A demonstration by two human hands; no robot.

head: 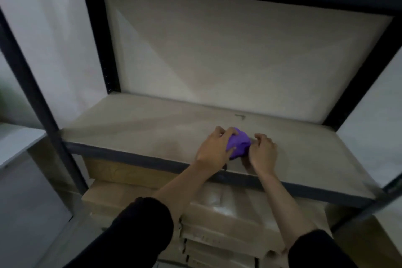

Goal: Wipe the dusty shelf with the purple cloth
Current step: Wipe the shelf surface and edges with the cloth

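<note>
Now we bunch the purple cloth [238, 143] between left hand [214, 150] and right hand [262, 154], fingers curled, pinching it into a wad, likely for wiping the shelf [130, 128].

Both arms reach forward and up, bare forearms converging, dark sleeves pushed to elbows. Left hand [214, 149] palm down, fingers curled over left side of bunched cloth [238, 142], thumb tucked against its near edge. Right hand [262, 152] just beside it, back of hand toward camera, fingers bent, fingertips pinching cloth's right side. Hands close together, cloth between them, knuckles nearly level. Wrists straight, right forearm steeper than left.
</note>
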